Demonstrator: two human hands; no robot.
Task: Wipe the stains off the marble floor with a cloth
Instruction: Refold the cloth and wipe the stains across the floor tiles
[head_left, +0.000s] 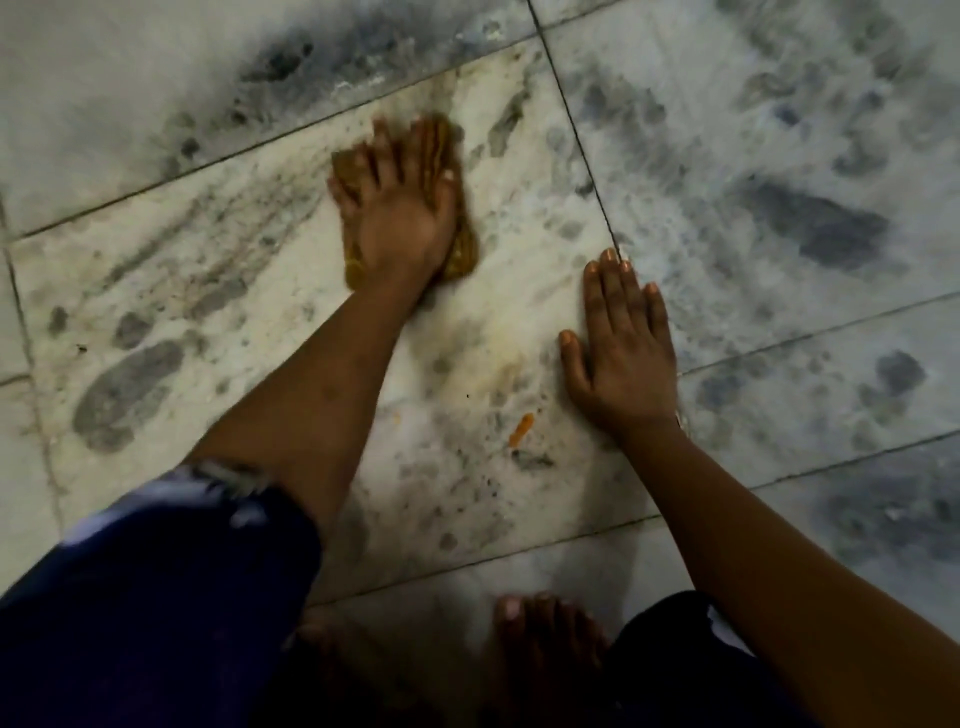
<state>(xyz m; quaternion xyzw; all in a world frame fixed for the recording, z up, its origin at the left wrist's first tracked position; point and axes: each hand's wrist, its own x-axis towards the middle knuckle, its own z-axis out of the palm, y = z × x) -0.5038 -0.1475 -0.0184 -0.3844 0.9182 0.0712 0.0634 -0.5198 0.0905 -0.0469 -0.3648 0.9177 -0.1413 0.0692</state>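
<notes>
We see the brown cloth (460, 249) lying bunched on the marble floor (208, 270), near the far edge of the central pale tile, with the left hand (400, 202) pressed flat on top of it, fingers spread and fairly straight over the fabric; this hand is blurred. The right hand (621, 343) rests palm down on the floor just beside the tile joint, fingers straight and close together, holding nothing. Between the two forearms we note a small orange smear (521, 429) and yellowish staining on the tile. A dark blue sleeve (171, 582) covers the left upper arm, and bare toes (540, 618) show at the bottom edge.
</notes>
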